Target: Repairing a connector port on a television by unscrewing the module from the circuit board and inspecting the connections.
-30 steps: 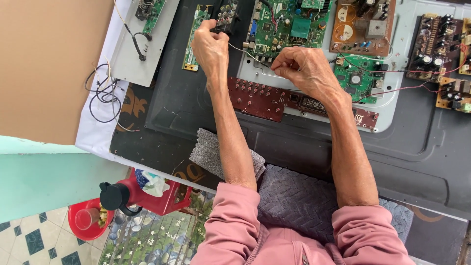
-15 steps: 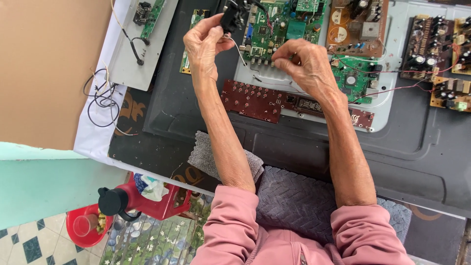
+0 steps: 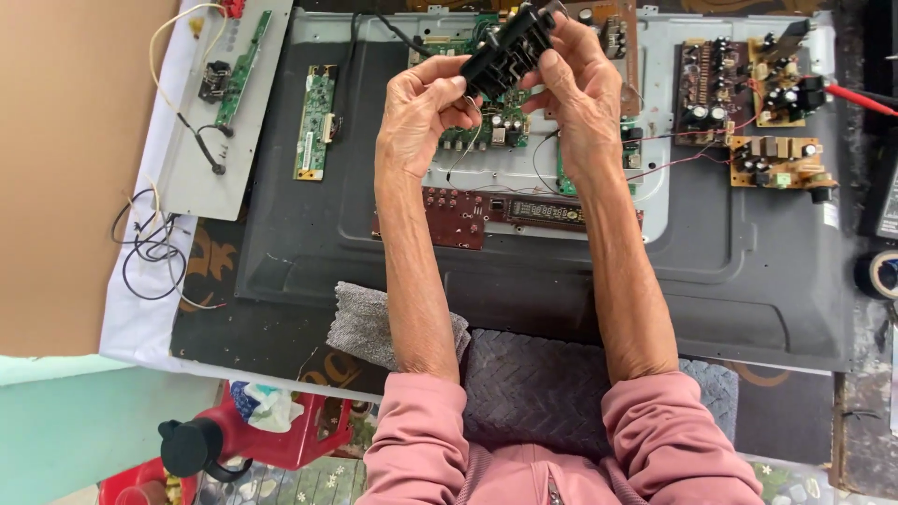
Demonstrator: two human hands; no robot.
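Note:
Both hands are raised over the open back of a flat television (image 3: pixel 730 281) lying on the table. My left hand (image 3: pixel 421 108) and my right hand (image 3: pixel 580 84) together grip a small black plastic part (image 3: pixel 510 51) with ribbed slots, tilted, held above the green main circuit board (image 3: pixel 496 122). A thin wire (image 3: pixel 458 164) hangs down from below my left hand. A long dark red board with a display strip (image 3: pixel 468 210) lies just under my wrists.
A narrow green board (image 3: pixel 315 122) sits left on the panel. A grey metal plate with a small board (image 3: pixel 220 112) and loose wires (image 3: pixel 150 248) lie further left. Brown boards with capacitors (image 3: pixel 748 103) are at the right, a tape roll (image 3: pixel 879 274) at the edge.
Both hands have lifted from the boards and come together. The black part, earlier pinched in the left hand alone, is now held by both hands.

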